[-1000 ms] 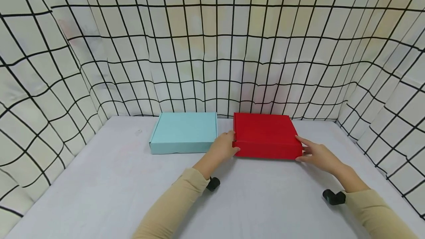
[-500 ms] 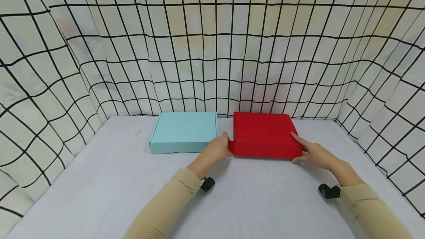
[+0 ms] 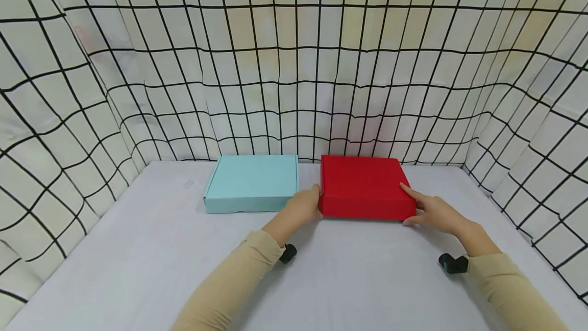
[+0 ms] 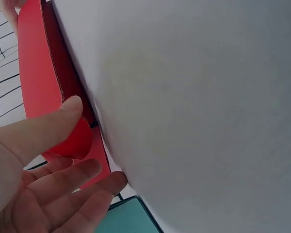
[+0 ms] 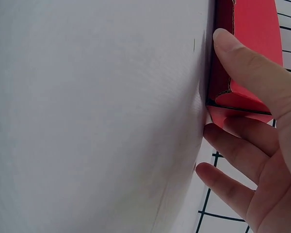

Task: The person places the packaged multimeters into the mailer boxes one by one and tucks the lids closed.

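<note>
A closed red cardboard box (image 3: 363,183) lies flat on the table. At its front left corner, my left hand (image 3: 299,206) pinches the small side flap of the front panel, which bends between thumb and fingers in the left wrist view (image 4: 80,141). My right hand (image 3: 436,212) grips the front right corner: a finger rests on the top edge and the thumb sits low on the front. In the right wrist view, the right thumb (image 5: 250,68) lies across the red front panel, the other fingers spread beside the side wall.
A closed light blue box (image 3: 251,183) lies left of the red one, close to my left hand. Both stand near the back of the white-covered table (image 3: 349,280). A white curtain with a black grid (image 3: 294,65) encloses the back and sides.
The left hand shifted left and drew the red side flap outward, then moved back toward the box, the flap now less visible. The right index finger slid onto the box's top edge.
</note>
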The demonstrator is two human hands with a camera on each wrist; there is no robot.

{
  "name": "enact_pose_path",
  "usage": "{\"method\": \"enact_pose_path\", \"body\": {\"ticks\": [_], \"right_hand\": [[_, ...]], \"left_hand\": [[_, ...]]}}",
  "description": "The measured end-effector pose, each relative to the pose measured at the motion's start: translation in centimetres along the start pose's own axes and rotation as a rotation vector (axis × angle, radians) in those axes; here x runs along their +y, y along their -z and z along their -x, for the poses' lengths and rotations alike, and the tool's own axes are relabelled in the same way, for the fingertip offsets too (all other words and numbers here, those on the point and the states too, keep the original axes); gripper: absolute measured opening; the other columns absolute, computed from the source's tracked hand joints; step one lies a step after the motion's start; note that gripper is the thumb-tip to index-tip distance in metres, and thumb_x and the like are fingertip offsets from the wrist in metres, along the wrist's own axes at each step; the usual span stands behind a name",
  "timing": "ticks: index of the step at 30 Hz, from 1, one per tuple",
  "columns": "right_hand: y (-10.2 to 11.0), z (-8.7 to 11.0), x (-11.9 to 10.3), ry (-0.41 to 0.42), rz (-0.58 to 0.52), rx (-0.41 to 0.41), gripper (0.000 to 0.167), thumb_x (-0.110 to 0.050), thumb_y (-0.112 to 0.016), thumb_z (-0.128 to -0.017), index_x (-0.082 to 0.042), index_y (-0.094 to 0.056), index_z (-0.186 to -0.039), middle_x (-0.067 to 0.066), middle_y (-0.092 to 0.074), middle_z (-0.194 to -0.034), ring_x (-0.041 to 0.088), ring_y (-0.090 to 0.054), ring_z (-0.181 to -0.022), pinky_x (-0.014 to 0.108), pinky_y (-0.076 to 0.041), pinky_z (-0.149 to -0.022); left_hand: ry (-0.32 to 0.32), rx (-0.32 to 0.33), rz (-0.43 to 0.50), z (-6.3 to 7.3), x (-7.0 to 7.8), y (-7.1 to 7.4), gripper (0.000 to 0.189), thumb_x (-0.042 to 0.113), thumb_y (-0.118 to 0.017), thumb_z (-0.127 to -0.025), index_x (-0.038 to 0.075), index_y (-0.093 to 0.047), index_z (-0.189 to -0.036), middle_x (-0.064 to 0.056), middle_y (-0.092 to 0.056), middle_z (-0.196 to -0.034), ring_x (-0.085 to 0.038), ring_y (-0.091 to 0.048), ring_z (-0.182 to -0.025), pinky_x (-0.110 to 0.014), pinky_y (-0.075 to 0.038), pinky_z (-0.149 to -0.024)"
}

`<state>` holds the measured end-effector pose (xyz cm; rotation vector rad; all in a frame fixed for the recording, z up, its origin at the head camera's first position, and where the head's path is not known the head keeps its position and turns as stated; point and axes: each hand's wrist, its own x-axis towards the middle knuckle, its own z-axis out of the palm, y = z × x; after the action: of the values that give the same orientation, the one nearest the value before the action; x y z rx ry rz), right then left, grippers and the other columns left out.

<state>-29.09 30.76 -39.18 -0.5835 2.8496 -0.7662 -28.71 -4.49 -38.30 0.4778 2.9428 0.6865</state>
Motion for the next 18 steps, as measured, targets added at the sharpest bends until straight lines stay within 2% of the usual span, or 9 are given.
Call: {"method": "enact_pose_path", "body": {"ticks": [3, 6, 12, 18], "right_hand": [[-0.14, -0.07, -0.06, 0.003, 0.018, 0.002, 0.099, -0.032, -0.083, -0.088, -0.001, -0.024, -0.161, 0.037, -0.045, -0.147, 0.054, -0.052, -0.128, 0.061, -0.046, -0.102], [0.0, -0.08, -0.01, 0.002, 0.022, -0.001, 0.1, -0.033, -0.083, -0.087, -0.002, -0.024, -0.161, 0.037, -0.045, -0.147, 0.054, -0.052, -0.128, 0.061, -0.046, -0.102], [0.03, -0.05, 0.11, 0.001, 0.027, -0.013, 0.101, -0.035, -0.084, -0.086, -0.002, -0.024, -0.161, 0.037, -0.044, -0.148, 0.054, -0.051, -0.129, 0.061, -0.046, -0.102], [0.36, 0.03, 0.28, 0.015, 0.021, -0.014, 0.102, -0.037, -0.084, -0.086, -0.001, -0.025, -0.161, 0.036, -0.043, -0.149, 0.052, -0.052, -0.129, 0.06, -0.046, -0.102]], "left_hand": [[0.007, -0.012, -0.016, 0.17, 0.03, -0.05, 0.055, 0.015, -0.089, -0.082, 0.0, -0.052, -0.12, -0.015, -0.068, -0.102, -0.026, -0.065, -0.086, -0.036, -0.054, -0.073], [0.013, -0.016, -0.037, -0.04, 0.25, 0.01, 0.057, 0.02, -0.091, -0.079, 0.0, -0.053, -0.117, -0.014, -0.067, -0.1, -0.026, -0.066, -0.085, -0.036, -0.056, -0.073], [0.006, -0.013, -0.054, -0.31, 0.21, -0.03, 0.056, 0.017, -0.094, -0.075, 0.001, -0.055, -0.111, -0.013, -0.067, -0.098, -0.026, -0.066, -0.087, -0.036, -0.056, -0.074], [-0.02, 0.004, -0.062, -0.74, 0.0, 0.12, 0.045, 0.017, -0.093, -0.077, 0.002, -0.062, -0.106, -0.008, -0.067, -0.092, -0.021, -0.063, -0.082, -0.033, -0.055, -0.073]]}}
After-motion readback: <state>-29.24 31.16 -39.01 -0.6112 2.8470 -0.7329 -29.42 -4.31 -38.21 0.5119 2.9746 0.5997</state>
